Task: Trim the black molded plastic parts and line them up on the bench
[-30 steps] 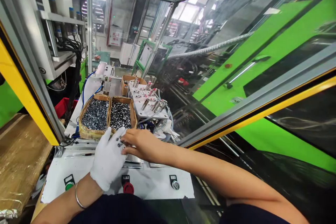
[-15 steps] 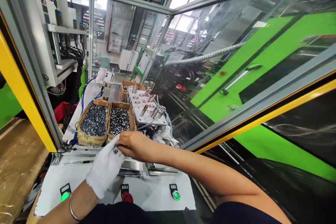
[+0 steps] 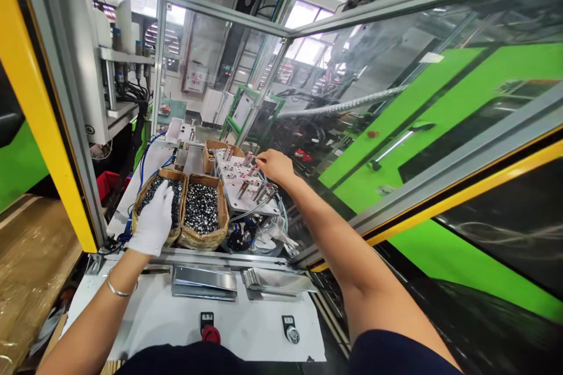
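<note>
My left hand (image 3: pixel 153 220), in a white glove, reaches over the left cardboard box, its fingers stretched out on the small dark metal rings (image 3: pixel 149 194). Beside it stands a second box (image 3: pixel 206 240) full of small shiny metal pieces (image 3: pixel 201 208). My bare right hand (image 3: pixel 276 165) is at the far right side of a metal fixture plate (image 3: pixel 240 202) with upright pins (image 3: pixel 243 187). Its fingers are pinched together by one of the pins; what they hold is too small to make out.
Flat metal plates (image 3: pixel 204 282) and a second stack (image 3: pixel 277 281) lie on the white front panel, above a red button (image 3: pixel 211 334). Clear guard panels with a yellow-edged frame (image 3: pixel 466 187) rise at right. A smaller box (image 3: pixel 211 161) stands behind.
My hands were together over the front panel, with a small metal piece at the gloved fingers. They have parted: left into the left box, right forward to the fixture. The right green light is off.
</note>
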`<state>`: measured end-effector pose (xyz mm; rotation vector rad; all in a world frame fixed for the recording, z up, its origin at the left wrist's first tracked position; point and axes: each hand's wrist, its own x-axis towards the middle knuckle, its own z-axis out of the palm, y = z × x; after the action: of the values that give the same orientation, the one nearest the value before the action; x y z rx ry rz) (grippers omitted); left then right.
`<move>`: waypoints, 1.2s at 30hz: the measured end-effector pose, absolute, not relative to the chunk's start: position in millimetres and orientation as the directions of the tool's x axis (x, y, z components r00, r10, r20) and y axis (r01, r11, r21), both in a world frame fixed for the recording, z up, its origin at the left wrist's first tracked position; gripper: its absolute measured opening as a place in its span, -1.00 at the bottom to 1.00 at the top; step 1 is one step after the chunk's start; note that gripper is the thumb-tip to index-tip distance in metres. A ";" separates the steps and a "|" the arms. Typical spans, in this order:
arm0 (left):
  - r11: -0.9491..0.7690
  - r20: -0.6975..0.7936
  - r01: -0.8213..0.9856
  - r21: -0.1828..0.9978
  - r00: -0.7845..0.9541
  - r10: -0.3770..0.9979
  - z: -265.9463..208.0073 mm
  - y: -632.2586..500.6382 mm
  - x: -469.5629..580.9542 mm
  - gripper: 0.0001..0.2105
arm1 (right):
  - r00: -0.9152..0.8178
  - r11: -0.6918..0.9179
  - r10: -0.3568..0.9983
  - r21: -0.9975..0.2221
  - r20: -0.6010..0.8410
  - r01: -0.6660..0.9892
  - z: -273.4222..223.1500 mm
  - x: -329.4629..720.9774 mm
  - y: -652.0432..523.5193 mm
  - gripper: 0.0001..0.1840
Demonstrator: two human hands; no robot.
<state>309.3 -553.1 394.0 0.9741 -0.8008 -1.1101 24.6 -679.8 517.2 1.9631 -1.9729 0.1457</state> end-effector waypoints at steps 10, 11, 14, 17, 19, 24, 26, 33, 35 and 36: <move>0.128 0.322 -0.656 0.743 0.183 -0.929 380.3 -563.8 314.5 -0.78 | 0.031 0.035 -0.972 0.276 0.232 -0.961 497.0 14.5 -689.1 -0.62; 0.186 0.342 -0.559 0.808 0.187 -0.921 380.8 -563.6 315.2 -0.85 | 0.035 0.031 -0.973 0.280 0.227 -0.959 496.5 14.4 -689.5 -0.61; 0.293 0.322 -0.140 0.946 0.282 -0.904 384.4 -563.3 316.0 -0.87 | 0.048 0.007 -0.982 0.285 0.184 -0.959 497.4 13.9 -691.7 -0.64; 0.295 0.249 0.068 0.953 0.379 -0.891 388.8 -561.8 313.9 -0.88 | 0.055 -0.017 -0.990 0.276 0.129 -0.961 504.5 11.6 -699.6 -0.72; 0.267 0.206 0.110 0.957 0.388 -0.898 391.5 -559.3 310.7 -0.88 | 0.061 -0.027 -0.990 0.255 0.130 -0.966 511.3 9.4 -709.3 -0.72; 0.137 0.015 0.489 0.861 0.245 -0.970 401.2 -543.9 299.9 -0.70 | 0.072 -0.027 -0.971 0.193 0.228 -0.981 517.6 7.4 -737.5 -0.65; 0.105 -0.014 0.586 0.803 0.195 -0.981 405.0 -535.9 297.8 -0.66 | 0.064 -0.021 -0.967 0.175 0.248 -0.984 513.9 7.9 -745.7 -0.66; 0.045 -0.081 0.737 0.674 0.134 -0.988 406.9 -519.7 303.8 -0.69 | 0.018 0.016 -0.972 0.144 0.236 -0.989 500.3 8.6 -758.1 -0.69; 0.014 -0.129 0.781 0.625 0.121 -0.984 407.4 -517.2 304.6 -0.76 | 0.009 0.021 -0.977 0.138 0.213 -0.990 498.9 9.8 -758.4 -0.68; -0.015 -0.170 0.801 0.599 0.108 -0.980 408.0 -516.0 304.4 -0.81 | 0.007 0.021 -0.980 0.136 0.199 -0.991 498.7 10.5 -758.1 -0.69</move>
<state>304.4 -516.0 408.0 0.6539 -0.3430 -1.4565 10.5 -758.1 498.7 2.0447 -2.0591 0.0648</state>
